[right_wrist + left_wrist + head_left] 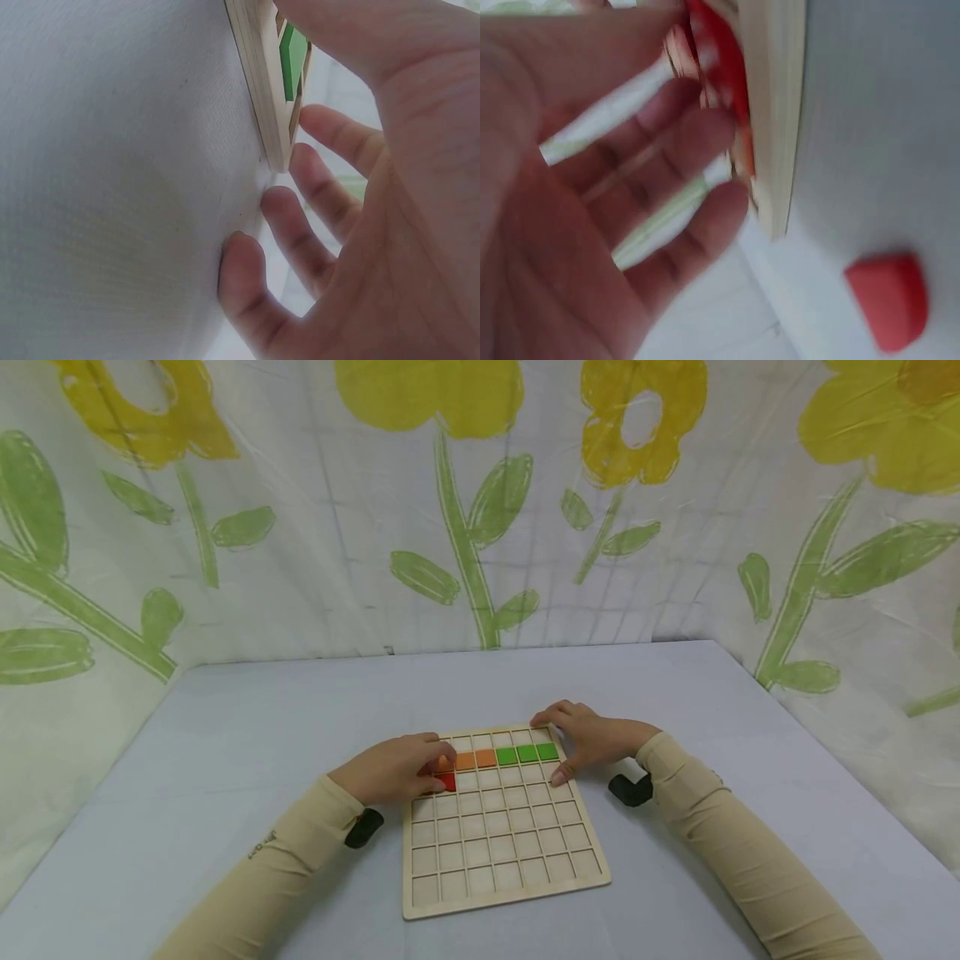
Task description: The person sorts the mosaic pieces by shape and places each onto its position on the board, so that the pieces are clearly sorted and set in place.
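Note:
A square wooden grid board point(506, 906) lies slightly turned on the table. Green tiles point(527, 753) and orange tiles point(476, 760) fill part of its second row from the top. My left hand point(397, 768) is over the board's upper left, thumb and curled forefinger around a red tile point(448, 781) just below the orange ones. In the left wrist view, the red tile point(724, 64) shows beside the thumb, and the other fingers bend toward the board's edge. My right hand point(592, 735) spreads around the upper right corner, thumb at the right side, fingertips along the far edge.
A blurred red piece point(889, 300) lies on the table beside the board, hidden in the head view. White cloth covers the table point(285, 710). Behind it hangs a white curtain point(330, 552) with painted yellow flowers.

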### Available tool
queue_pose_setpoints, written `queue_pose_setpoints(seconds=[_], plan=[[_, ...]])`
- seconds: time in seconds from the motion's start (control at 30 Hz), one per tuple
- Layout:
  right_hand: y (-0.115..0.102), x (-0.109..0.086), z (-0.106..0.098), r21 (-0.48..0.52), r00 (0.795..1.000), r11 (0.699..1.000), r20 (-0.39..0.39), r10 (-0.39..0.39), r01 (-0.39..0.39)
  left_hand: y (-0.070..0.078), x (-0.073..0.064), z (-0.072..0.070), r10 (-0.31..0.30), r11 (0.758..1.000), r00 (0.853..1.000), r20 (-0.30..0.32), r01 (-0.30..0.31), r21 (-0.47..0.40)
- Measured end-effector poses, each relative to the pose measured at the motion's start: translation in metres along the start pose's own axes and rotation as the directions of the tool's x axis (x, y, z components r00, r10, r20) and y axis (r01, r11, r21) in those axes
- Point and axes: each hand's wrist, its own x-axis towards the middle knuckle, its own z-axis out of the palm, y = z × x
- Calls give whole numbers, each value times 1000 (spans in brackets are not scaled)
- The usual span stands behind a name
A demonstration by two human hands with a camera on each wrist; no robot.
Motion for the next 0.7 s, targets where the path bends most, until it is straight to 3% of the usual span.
queue_pose_setpoints(seconds=[0.1,0.27,0.33,0.53,0.7], plan=[[0,-1,0,3,1000,1000,1,3,-3,-2,-4,-12,-48,998,999,12,48,-42],[0,0,0,4,1000,1000,4,8,-8,-9,-18,-37,-154,987,988,-21,153,-38],[0,0,0,3,1000,1000,8,16,-16,-12,-24,-44,-162,987,986,-34,162,-4],[-2,1,0,17,1000,1000,15,7,-7,-22,-47,-63,-203,979,979,-31,203,-23],[-4,-1,-1,11,999,1000,18,26,-26,-31,-74,-66,-248,969,969,-15,248,-6]])
